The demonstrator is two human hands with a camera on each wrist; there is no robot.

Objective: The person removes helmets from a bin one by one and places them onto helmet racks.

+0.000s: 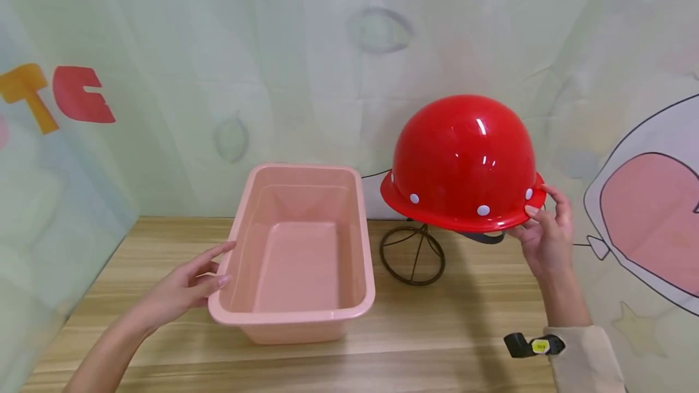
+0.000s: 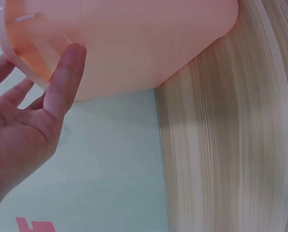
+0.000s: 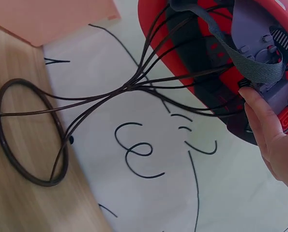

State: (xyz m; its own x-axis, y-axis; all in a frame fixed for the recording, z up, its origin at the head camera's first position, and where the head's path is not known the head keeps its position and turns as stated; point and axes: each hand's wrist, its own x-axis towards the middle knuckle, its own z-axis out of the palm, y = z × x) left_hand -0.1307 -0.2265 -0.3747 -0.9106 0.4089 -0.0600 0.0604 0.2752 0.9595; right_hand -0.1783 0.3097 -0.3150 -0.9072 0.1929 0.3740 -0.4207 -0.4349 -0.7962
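Observation:
A red hard hat (image 1: 464, 156) with white rivets sits over a dark wire stand (image 1: 412, 256) on the right. My right hand (image 1: 548, 235) pinches its brim at the right side, thumb on top and fingers beneath. In the right wrist view, the stand's wires (image 3: 129, 87) run up into the hat, beside a grey strap (image 3: 250, 65); that hand (image 3: 274, 137) touches the underside. A pink plastic basin (image 1: 292, 318), with nothing inside, stands left of the hat. My left hand (image 1: 182, 290) holds its left rim, fingers on both sides of the edge (image 2: 25, 67).
The wood-grain table (image 1: 426, 344) carries the basin and the stand. A pale printed curtain (image 1: 306, 77) hangs close behind and along both sides. A black clip with a yellow label (image 1: 537, 345) is at the right sleeve.

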